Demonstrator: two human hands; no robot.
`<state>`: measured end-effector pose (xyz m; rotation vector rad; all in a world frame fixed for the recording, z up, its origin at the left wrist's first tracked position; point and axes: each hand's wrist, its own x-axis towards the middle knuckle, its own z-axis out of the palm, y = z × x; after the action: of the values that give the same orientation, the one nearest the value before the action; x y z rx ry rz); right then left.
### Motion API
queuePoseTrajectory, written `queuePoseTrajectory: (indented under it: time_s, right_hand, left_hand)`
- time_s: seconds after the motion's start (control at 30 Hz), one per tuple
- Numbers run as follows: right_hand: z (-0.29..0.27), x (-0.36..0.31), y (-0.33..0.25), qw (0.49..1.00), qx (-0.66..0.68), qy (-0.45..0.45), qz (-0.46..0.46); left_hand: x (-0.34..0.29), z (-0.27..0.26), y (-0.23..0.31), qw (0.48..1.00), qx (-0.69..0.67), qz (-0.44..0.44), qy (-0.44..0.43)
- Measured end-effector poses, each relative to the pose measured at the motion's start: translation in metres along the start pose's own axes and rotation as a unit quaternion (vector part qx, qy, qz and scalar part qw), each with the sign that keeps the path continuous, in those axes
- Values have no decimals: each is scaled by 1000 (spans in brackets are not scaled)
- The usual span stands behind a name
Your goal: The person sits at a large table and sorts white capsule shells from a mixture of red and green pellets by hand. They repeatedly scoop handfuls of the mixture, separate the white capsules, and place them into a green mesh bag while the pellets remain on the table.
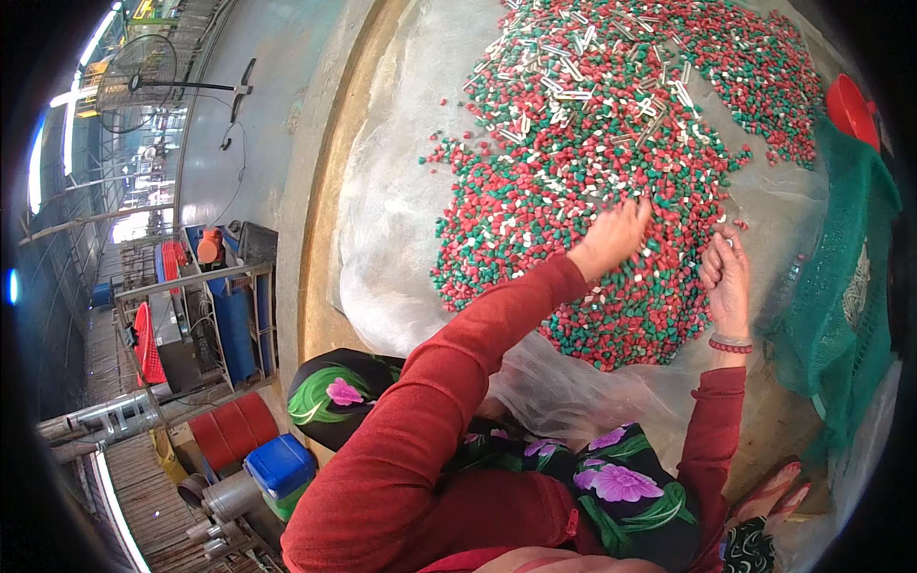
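A broad pile of small red, green and white plastic pieces [535, 210] lies spread on clear plastic sheeting [401, 220]. My left hand [614, 236] reaches over the middle of the pile, its fingers stretched out and slightly apart at the pieces. At the pile's right edge, my right hand [728, 272] is closed with its fingers curled in. Whatever its fingertips pinch is too small to make out. Several long, narrow white plastic pieces [573, 95] lie on top of the pile, farther away than my hands.
To the right, a green mesh sack [831, 258] holds white pieces, with a red bowl [850, 110] beyond it. A raised ledge [325, 181] runs along the left. Behind it are a fan [138, 83], a blue container [279, 466] and a red drum [234, 430]. Sandals [772, 492] sit at lower right.
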<state>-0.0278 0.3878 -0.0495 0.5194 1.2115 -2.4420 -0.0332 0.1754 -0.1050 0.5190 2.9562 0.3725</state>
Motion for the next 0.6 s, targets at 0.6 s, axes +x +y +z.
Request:
queuePoseTrajectory:
  time_s: [0.6]
  right_hand:
    - [-114, 18, 32, 667, -710, 166, -153]
  left_hand:
    - [-33, -85, -148, 972, 158, 130, -117]
